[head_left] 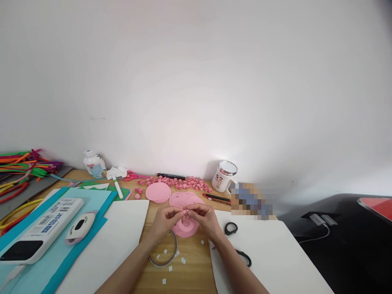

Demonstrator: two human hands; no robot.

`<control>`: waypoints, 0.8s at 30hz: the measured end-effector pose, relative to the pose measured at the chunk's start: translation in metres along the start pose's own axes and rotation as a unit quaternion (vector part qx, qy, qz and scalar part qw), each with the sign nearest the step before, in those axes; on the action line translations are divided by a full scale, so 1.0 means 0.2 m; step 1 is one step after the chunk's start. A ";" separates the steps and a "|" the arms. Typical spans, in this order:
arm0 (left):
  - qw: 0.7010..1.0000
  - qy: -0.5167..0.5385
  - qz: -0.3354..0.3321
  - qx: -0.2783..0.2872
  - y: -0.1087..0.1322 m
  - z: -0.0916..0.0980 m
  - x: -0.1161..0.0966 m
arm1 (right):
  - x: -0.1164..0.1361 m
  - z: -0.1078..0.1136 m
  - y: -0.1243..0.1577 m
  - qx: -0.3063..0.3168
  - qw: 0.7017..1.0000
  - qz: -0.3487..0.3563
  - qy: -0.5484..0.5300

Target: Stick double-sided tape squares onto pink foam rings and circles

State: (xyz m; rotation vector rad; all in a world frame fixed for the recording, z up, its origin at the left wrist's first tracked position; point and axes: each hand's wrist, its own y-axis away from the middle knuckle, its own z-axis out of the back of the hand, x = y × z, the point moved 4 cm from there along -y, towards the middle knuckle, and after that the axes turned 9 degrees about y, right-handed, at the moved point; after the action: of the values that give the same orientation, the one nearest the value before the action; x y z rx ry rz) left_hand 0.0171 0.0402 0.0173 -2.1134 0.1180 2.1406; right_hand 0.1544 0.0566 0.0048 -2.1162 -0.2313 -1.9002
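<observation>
My left hand (165, 222) and my right hand (204, 219) meet at the middle of the table, fingertips pinched together on a small piece of pink paper (185, 218). Its exact shape is partly hidden by my fingers. Cut pink paper pieces (186, 231) lie beneath and behind my hands, and a stack of pink paper circles (158, 192) is just beyond to the left. Many small rolled pink paper buds (192, 183) are scattered along the wall. A roll of tape (177, 249) rests by my left wrist. Black-handled scissors (231, 228) lie partly under my right forearm.
White sheets (122, 228) (275, 249) flank the wooden table (183, 277), with small white scraps (170, 268) between. A mug (224, 177), black-and-red pens (217, 199), a white bottle (94, 164), pink scissors (131, 176) and a white device (43, 228) surround the work area.
</observation>
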 end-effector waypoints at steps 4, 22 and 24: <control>1.000 -0.014 -0.004 0.014 0.00 0.00 0.01 | -0.02 -0.01 0.00 0.012 1.000 0.008 -0.021; 0.999 0.022 -0.020 0.029 0.02 -0.04 0.00 | -0.03 0.01 0.01 -0.032 0.999 0.034 -0.007; 0.999 0.019 -0.026 0.023 0.02 -0.04 0.00 | -0.03 0.02 0.01 -0.038 0.999 0.034 0.003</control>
State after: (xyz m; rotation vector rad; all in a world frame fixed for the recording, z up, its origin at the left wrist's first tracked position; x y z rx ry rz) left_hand 0.0253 0.0350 0.0166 -2.1076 0.1134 2.0486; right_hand 0.1581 0.0558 -0.0013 -2.1373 -0.0866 -1.9054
